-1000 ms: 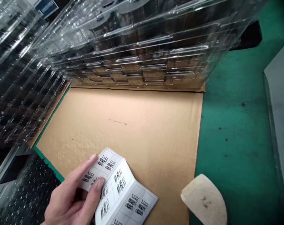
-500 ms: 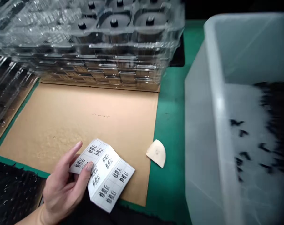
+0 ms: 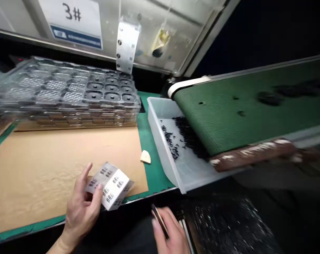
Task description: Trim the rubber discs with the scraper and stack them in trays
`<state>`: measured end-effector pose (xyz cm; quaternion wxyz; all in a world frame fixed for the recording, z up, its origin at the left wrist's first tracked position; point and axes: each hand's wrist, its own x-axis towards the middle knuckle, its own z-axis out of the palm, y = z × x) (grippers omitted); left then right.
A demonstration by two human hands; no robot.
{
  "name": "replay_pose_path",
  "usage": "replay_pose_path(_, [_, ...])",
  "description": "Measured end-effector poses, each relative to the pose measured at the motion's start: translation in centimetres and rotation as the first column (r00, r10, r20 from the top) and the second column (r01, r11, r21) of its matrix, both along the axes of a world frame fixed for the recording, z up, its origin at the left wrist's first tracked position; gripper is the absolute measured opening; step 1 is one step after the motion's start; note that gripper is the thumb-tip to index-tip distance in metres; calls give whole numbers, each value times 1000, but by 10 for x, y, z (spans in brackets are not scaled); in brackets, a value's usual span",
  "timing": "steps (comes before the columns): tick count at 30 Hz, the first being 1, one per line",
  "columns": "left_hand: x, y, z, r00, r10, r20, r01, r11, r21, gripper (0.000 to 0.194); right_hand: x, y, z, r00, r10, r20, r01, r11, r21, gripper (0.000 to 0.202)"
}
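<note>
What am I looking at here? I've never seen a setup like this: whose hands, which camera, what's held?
These are a person's bare hands, seen from a camera on that person's head, looking forward and down. The left hand holds a folded printed sheet; the right hand holds a slim dark object I can't identify. On the green bench top lies brown cardboard, with stacked clear trays behind and a small cream piece at its right edge. Farther right, a pale bin holds small black pieces below the end of a green conveyor belt.
</note>
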<state>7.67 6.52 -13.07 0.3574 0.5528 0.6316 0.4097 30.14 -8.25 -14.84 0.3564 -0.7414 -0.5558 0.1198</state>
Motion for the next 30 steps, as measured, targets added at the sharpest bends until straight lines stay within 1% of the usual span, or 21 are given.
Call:
replay_pose_path(1, [-5,0,2,999,-4,35,5,999,-33,80,-12,22,9,999,46,-16,-45,999,30,26])
replay_pose_path(2, [-12,1,4,998,-11,66,15,998,-59,82,-20,47,17,999,47,0,-47,998,29,26])
replay_pose_path(3, [-20,2,6,995,-28,95,36,996,-78,84,-25,73,24,999,4,46,-5,1000,20,25])
replay_pose_path(4, [-28,2,8,991,-54,122,66,994,-92,87,-26,99,30,995,-42,92,44,999,-27,23])
replay_pose_path(6, [-46,1,12,973,-112,202,139,983,-124,94,-22,145,37,992,-66,111,73,996,-54,19])
replay_pose_path(8, [-64,-1,18,926,-157,344,220,964,-152,103,-17,177,38,994,-52,92,58,997,-58,17])
replay_pose_path(10, [-78,-1,25,865,-170,473,281,944,-173,113,-17,194,37,999,7,42,-5,999,-51,14])
replay_pose_path(12, [-86,4,31,823,-191,536,337,922,-190,118,-23,196,37,998,62,-31,-63,997,-45,14])
replay_pose_path(14, [-85,14,36,819,-228,527,382,902,-203,115,-32,183,40,983,130,-127,-138,989,-60,24])
replay_pose_path(16, [-76,29,41,824,-293,484,435,876,-209,108,-42,162,43,950,213,-230,-238,968,-85,32])
replay_pose_path(17, [-68,36,44,821,-332,464,466,859,-210,104,-46,150,44,929,249,-276,-282,955,-88,32])
replay_pose_path(18, [-59,43,46,814,-371,447,501,839,-215,100,-50,140,44,913,261,-312,-299,951,-80,31])
replay_pose_path(19, [-48,50,49,802,-411,433,536,815,-219,98,-52,132,43,909,246,-336,-283,957,-64,29])
replay_pose_path(20, [-37,56,51,789,-451,418,570,790,-224,96,-52,126,41,915,203,-349,-232,972,-44,26])
replay_pose_path(22, [-15,66,52,765,-528,369,627,742,-236,98,-47,121,36,934,55,-354,-61,998,-7,20])
replay_pose_path(24, [5,74,51,734,-614,289,678,685,-268,101,-37,122,30,933,-100,-346,111,994,12,17])
replay_pose_path(25, [13,77,50,720,-654,232,693,662,-287,100,-32,123,27,926,-154,-346,171,985,18,18])
replay_pose_path(26, [20,80,48,709,-688,158,698,649,-303,97,-26,123,25,918,-192,-347,214,977,24,19])
replay_pose_path(28, [32,86,43,676,-737,-31,698,653,-294,84,-18,121,22,907,-223,-356,251,968,32,23])
replay_pose_path(29, [37,89,40,640,-757,-134,714,650,-262,74,-15,117,21,907,-221,-358,252,967,41,27])
replay_pose_path(30, [41,92,38,585,-776,-234,744,629,-224,64,-12,112,20,912,-213,-352,247,967,56,32])
